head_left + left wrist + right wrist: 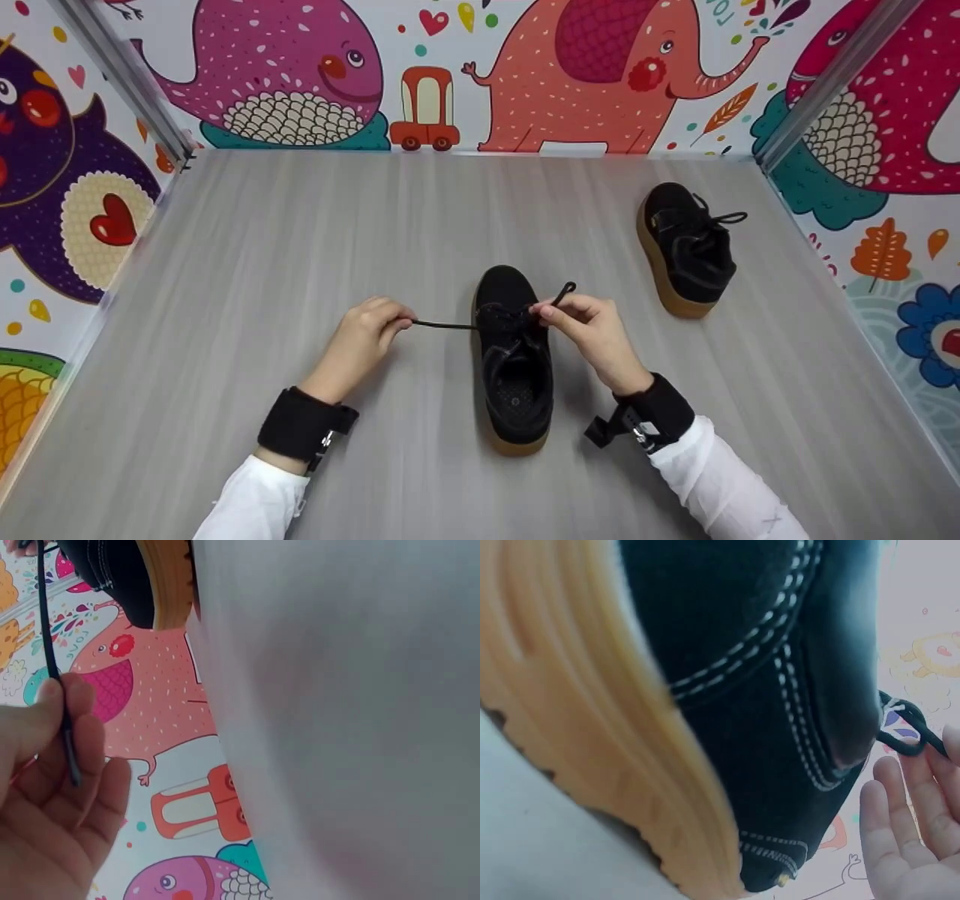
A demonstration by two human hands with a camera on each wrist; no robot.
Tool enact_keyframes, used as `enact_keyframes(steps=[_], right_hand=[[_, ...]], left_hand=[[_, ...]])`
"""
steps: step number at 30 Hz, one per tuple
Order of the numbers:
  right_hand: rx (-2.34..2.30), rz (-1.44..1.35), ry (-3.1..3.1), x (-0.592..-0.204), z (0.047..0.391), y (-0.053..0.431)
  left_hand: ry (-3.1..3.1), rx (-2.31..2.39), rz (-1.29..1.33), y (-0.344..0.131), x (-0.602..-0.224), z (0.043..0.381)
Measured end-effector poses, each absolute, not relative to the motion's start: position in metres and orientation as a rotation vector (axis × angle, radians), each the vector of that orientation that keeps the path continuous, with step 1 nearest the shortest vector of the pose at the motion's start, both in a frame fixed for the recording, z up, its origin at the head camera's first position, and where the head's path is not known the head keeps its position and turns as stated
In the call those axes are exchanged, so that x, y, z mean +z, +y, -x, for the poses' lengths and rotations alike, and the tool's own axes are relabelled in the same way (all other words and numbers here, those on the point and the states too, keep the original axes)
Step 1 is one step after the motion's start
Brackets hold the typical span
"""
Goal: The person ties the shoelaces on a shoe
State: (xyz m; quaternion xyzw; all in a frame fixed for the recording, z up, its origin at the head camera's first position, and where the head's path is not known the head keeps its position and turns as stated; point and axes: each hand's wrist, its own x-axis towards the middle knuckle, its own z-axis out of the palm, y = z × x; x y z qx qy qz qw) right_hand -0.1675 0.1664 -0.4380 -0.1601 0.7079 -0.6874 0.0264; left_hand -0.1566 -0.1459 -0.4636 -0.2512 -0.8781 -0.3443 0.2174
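A black lace-up shoe point(504, 289) with a tan sole stands on the grey surface, toe pointing away from me. To its left, my left hand point(367, 330) pinches one end of the shoelace point(444, 325), drawn straight out sideways. The left wrist view shows the lace point(48, 637) between thumb and fingers, its tip point(73, 765) sticking out past them. On the shoe's other side, my right hand point(592, 334) pinches the other part of the lace point(936, 742) close by the eyelets. A short looped piece of it rises above those fingers.
A matching black shoe point(690, 247) stands further back on the right, its lace trailing off to the side. Printed animal panels point(585, 90) wall in the grey surface point(300, 240) at the back and sides. Each wrist wears a black band point(300, 425).
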Motion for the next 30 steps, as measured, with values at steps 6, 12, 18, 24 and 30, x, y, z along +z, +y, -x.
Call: enact_keyframes(steps=[6, 12, 18, 24, 30], right_hand=[[-2.137, 0.470, 2.194, -0.442, 0.165, 0.171], [-2.141, 0.429, 2.200, -0.445, 0.161, 0.174], [-2.139, 0.415, 2.204, -0.449, 0.158, 0.179], [-2.131, 0.384, 2.230, -0.454, 0.155, 0.182], [-2.104, 0.323, 2.273, -0.457, 0.153, 0.185]], left_hand=[[-2.466, -0.967, 0.624, -0.160, -0.465, 0.153], [-2.483, -0.972, 0.596, -0.172, -0.467, 0.149], [-2.486, -0.981, 0.572, -0.180, -0.469, 0.146], [-2.518, -0.970, 0.498, -0.187, -0.470, 0.143], [-2.575, -0.926, 0.411, -0.191, -0.469, 0.137]])
